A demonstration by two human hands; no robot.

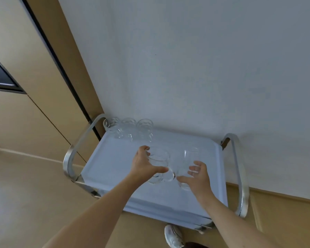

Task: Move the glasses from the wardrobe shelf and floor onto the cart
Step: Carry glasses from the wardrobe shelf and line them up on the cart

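1. The cart (115, 163) stands against a white wall (186, 59). Its top is a pale tray with a raised edge, and it has a silver handle loop on each side.
2. A row of clear glasses (128, 128) stands at the far left corner of the cart top, close together by the wall.
3. The left hand (144, 164) holds a clear ribbed glass (158, 162) over the middle of the cart. The thumb is on the near side and the fingers curl round the far side.
4. The right hand (197, 176) holds a taller smooth glass (189, 161), just beside the ribbed one. Its fingers are bent round the lower part and show through the glass.
5. I cannot tell if the two glasses touch the cart top or hang just above it.
6. Both arms are bare and reach forward from the bottom of the view.
7. A white shoe (173, 236) shows on the tan floor (25, 185), under the near edge of the cart.
8. Tan wardrobe doors (34, 68) stand to the left of the cart.
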